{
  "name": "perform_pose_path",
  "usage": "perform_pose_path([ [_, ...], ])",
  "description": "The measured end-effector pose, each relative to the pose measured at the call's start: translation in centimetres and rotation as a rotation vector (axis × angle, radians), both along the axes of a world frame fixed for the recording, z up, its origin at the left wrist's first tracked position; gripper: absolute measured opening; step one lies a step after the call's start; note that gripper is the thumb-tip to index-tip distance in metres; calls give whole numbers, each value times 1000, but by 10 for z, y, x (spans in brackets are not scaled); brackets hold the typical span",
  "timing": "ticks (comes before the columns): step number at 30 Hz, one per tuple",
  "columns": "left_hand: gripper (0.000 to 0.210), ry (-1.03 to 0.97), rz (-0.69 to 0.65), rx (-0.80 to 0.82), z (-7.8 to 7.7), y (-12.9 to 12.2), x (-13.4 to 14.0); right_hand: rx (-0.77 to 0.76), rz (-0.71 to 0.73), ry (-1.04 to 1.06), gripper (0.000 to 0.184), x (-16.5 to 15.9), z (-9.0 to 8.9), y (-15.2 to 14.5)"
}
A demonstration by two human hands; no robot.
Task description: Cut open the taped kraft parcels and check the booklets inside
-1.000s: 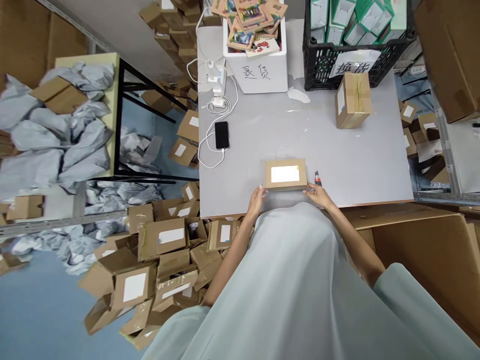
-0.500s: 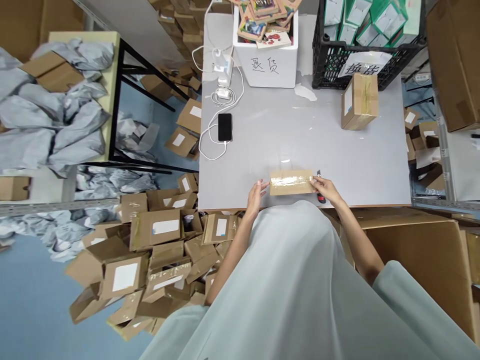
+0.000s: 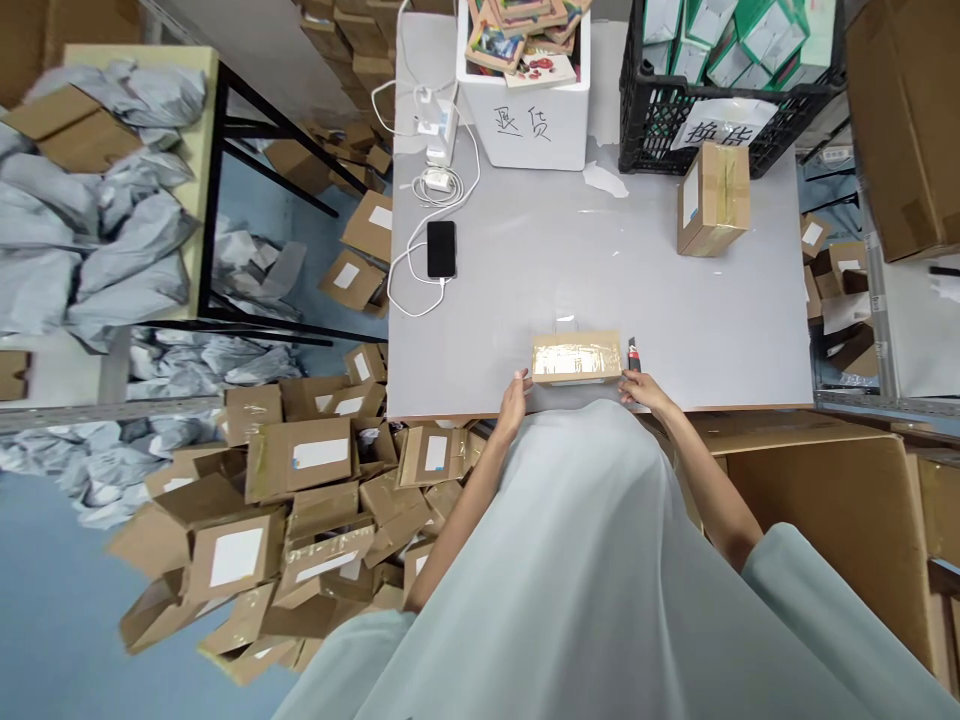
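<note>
A small cardboard box [image 3: 576,357] with shiny clear tape along its top lies near the table's front edge, right in front of me. At its left end, my left hand [image 3: 514,402] has its fingers against the side. My right hand [image 3: 643,388] grips the lower right corner with bent fingers. Just beyond that hand lies a utility knife [image 3: 634,356] with a red and black handle, partly hidden by my fingers. The box's underside and my fingertips beneath it are out of sight.
On the grey table [image 3: 510,270] stand another taped box [image 3: 714,200], a white bin [image 3: 525,125] and a black crate [image 3: 637,130]. A phone [image 3: 441,250] with cables lies left. Opened boxes [image 3: 300,455] pile up on the floor; a large carton [image 3: 817,520] stands right.
The box has tilted, so more of its front side shows. My right hand has slid to its lower corner, and more of the knife is visible. The view has shifted slightly.
</note>
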State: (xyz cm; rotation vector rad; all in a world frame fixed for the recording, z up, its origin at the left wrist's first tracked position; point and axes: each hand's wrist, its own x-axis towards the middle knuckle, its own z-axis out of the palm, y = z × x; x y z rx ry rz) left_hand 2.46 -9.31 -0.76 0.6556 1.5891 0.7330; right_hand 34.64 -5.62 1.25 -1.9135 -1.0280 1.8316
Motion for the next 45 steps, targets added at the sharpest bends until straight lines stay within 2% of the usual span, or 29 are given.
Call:
perform_pose_path([
  [4, 80, 14, 4, 127, 13, 3, -6, 42, -5, 46, 49, 5, 11, 5],
  [7, 83, 22, 6, 206, 18, 11, -9, 78, 1, 92, 47, 5, 17, 14],
  [13, 80, 40, 47, 120, 10, 23, -11, 44, 30, 55, 36, 2, 17, 23],
  [16, 76, 45, 52, 78, 3, 16, -15, 22, 47, 21, 38, 6, 14, 16],
  [21, 83, 38, 29, -61, -7, -5, -18, -35, 75, -29, 39, 6, 3, 0],
  [25, 85, 24, 7, -70, -9, -12, -13, -50, 77, -23, 43, 0, 1, -4],
  [28, 86, 36, 23, -20, -1, -9, -12, -22, 69, 2, 46, 2, 10, -1],
  [31, 84, 52, 55, 100, 14, 1, -13, 37, 46, 53, 46, 8, 22, 9],
  [34, 83, 52, 73, 209, 25, 13, -12, 95, 5, 119, 40, 9, 29, 22],
  [36, 82, 45, 75, 203, 28, 21, -9, 94, -3, 123, 35, 8, 30, 30],
  [42, 74, 46, 109, 162, 17, 29, -6, 65, -11, 42, 37, 7, 18, 34],
  [45, 75, 46, 123, 73, 7, 26, -9, 42, -14, -13, 42, 10, 9, 27],
])
